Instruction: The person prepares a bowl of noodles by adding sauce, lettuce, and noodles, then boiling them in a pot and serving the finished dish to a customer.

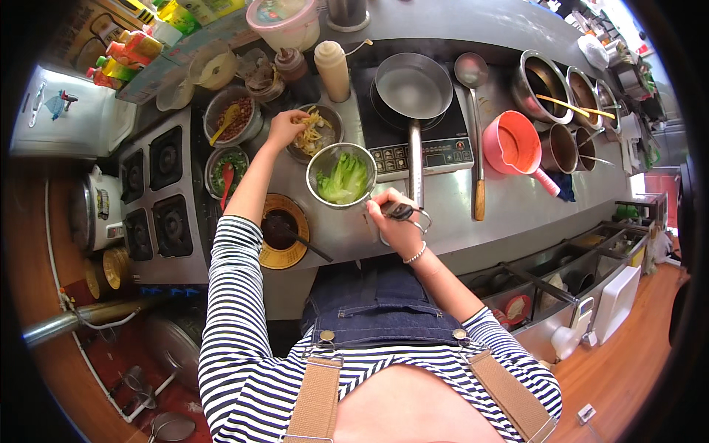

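Note:
My right hand [396,219] grips the dark handle of a round mesh strainer [312,184], which holds bright green lettuce leaves [344,178]. Up and to the left, my left hand [287,130] reaches into a metal bowl [338,120] of yellowish strips [313,135]. Its fingertips are bent at the strips; whether any are pinched between them is too small to tell. A saucepan [414,86] with cloudy liquid sits on the induction cooker [437,152], just beyond the strainer.
Below my left forearm sits a yellow-rimmed bowl of dark sauce [279,230] with a spoon in it. Bowls of peanuts [235,113] and chopped greens [231,166] stand left. Right of the cooker are a long ladle [476,138], a pink dipper [507,141] and several metal pots [540,83].

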`<move>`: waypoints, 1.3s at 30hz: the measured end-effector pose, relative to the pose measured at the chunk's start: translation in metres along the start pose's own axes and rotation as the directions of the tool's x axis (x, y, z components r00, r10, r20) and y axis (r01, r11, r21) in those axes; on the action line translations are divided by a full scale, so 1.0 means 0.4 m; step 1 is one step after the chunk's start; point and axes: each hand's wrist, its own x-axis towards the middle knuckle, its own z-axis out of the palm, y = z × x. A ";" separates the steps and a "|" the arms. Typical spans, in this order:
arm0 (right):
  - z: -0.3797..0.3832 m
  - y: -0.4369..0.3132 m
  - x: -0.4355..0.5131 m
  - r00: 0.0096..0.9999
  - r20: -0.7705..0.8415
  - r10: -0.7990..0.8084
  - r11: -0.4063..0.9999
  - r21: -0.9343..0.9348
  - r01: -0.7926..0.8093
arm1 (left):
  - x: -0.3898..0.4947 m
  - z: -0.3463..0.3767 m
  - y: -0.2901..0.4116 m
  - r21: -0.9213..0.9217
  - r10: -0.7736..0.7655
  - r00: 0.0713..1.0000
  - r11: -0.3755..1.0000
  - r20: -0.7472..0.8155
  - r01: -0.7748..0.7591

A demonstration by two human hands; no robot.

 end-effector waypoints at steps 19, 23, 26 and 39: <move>0.055 -0.003 0.054 0.994 -0.006 -0.107 0.987 -0.121 0.106 | -0.210 -0.019 0.284 -0.090 0.050 0.966 0.996 0.254 -0.028; 0.050 0.000 0.055 0.992 0.000 -0.123 0.988 -0.097 0.123 | -0.215 -0.033 0.289 -0.095 0.105 0.917 0.993 0.385 -0.074; 0.049 0.006 0.052 0.991 0.010 -0.130 0.988 -0.081 0.131 | -0.216 -0.051 0.277 -0.115 0.145 0.888 0.988 0.437 -0.105; 0.023 0.024 -0.024 0.999 -0.037 -0.033 0.999 -0.004 0.033 | -0.016 0.090 -0.061 0.613 0.140 0.960 0.745 0.242 -0.263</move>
